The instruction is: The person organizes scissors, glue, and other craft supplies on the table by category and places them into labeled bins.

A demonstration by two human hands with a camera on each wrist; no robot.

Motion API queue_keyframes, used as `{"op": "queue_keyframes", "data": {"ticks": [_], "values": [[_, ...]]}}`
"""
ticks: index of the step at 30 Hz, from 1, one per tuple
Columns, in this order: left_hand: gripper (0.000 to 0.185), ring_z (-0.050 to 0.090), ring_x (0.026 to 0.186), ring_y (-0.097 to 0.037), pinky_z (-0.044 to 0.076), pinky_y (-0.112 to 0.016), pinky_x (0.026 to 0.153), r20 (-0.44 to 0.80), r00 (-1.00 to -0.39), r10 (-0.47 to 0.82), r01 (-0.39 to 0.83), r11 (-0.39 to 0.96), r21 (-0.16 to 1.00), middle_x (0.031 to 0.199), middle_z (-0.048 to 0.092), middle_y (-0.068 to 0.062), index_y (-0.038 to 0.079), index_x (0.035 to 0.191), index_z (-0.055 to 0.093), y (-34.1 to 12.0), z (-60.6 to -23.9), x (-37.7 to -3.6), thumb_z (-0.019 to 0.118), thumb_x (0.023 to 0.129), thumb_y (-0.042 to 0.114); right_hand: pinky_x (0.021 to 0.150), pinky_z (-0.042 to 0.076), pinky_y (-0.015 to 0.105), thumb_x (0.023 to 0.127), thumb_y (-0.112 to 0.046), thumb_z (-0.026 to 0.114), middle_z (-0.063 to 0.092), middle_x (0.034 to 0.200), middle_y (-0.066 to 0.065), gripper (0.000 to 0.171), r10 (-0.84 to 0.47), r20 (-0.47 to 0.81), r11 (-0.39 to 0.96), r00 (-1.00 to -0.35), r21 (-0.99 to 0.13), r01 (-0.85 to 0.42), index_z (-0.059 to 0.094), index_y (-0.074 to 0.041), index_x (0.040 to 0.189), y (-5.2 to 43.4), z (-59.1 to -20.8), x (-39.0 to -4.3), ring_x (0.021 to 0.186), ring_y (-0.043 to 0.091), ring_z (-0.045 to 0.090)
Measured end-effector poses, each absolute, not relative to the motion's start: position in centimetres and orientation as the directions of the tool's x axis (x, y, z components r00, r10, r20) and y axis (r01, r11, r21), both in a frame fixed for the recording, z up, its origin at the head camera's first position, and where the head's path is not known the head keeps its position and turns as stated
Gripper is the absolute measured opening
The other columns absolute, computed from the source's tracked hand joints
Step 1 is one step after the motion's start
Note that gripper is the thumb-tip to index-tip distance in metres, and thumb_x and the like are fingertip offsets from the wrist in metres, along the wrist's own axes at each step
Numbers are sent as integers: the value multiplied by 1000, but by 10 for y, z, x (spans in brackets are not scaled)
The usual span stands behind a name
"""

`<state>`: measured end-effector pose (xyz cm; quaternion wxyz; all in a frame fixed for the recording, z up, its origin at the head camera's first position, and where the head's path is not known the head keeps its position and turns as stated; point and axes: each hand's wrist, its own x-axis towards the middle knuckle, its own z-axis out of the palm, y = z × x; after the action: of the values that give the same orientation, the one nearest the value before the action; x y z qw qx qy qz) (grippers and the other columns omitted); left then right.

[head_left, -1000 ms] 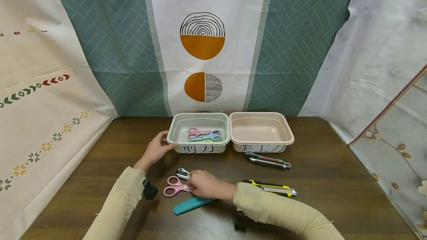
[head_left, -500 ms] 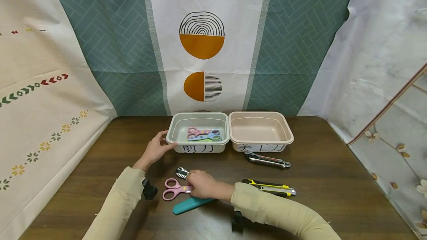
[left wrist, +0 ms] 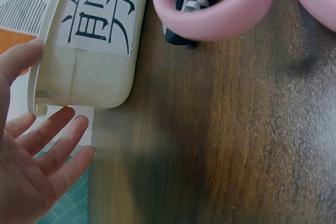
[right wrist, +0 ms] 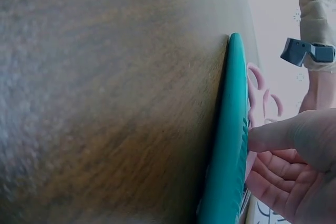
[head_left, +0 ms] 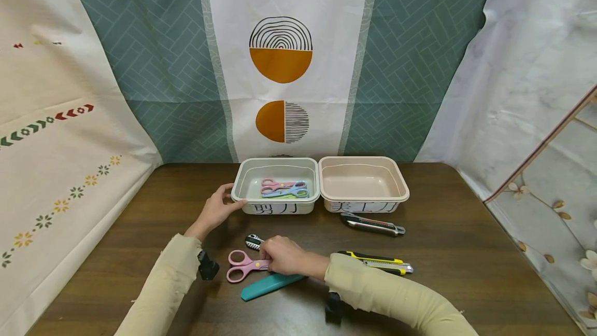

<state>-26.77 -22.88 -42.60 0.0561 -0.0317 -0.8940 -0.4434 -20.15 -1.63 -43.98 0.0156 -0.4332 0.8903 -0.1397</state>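
My right hand [head_left: 283,256] pinches a pair of pink-handled scissors [head_left: 255,264] around the blade end, which the fingers cover. In the right wrist view the thumb lies against the scissors, just beside a teal utility knife [right wrist: 231,129] on the table. A black-and-white box cutter [head_left: 254,242] lies behind the scissors, partly hidden by the right hand. At the left front corner of a grey-green box [head_left: 249,183], my left hand [head_left: 218,210] rests its thumb on the rim, its other fingers loosely extended by the side wall. Pink and blue scissors [head_left: 285,191] lie inside that box.
A pinkish-beige box [head_left: 361,185] stands right beside the grey-green one. Both have labels with characters in front. Before it lies a black-and-red box cutter [head_left: 373,224], and nearer, yellow-and-black box cutters [head_left: 378,262]. A patterned curtain [head_left: 177,66] hangs behind the table.
The handle loops of the pink scissors have swung slightly toward the front of the table in my right hand's pinch. My left hand stays at the box corner.
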Motion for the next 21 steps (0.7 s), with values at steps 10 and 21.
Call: {"op": "queue_keyframes", "data": {"ticks": [10, 21], "values": [[64, 58, 96, -30, 43, -38, 78, 129, -992, 9, 109, 598, 794, 107, 60, -24, -1, 131, 38, -228, -424, -267, 69, 81, 25, 52, 33, 9, 67, -4, 74, 54, 59, -12, 15, -802, 74, 532, -593, -365, -764, 63, -15, 71, -13, -439, -207, 54, -5, 45], [64, 57, 98, -31, 43, -40, 79, 119, -993, 8, 100, 596, 796, 108, 60, -24, -1, 131, 38, -228, -423, -266, 69, 81, 24, 55, 34, 8, 67, 3, 70, 57, 61, -9, 17, -817, 50, 499, -574, -436, -749, 64, -12, 73, -11, -440, -209, 56, -6, 46]]}}
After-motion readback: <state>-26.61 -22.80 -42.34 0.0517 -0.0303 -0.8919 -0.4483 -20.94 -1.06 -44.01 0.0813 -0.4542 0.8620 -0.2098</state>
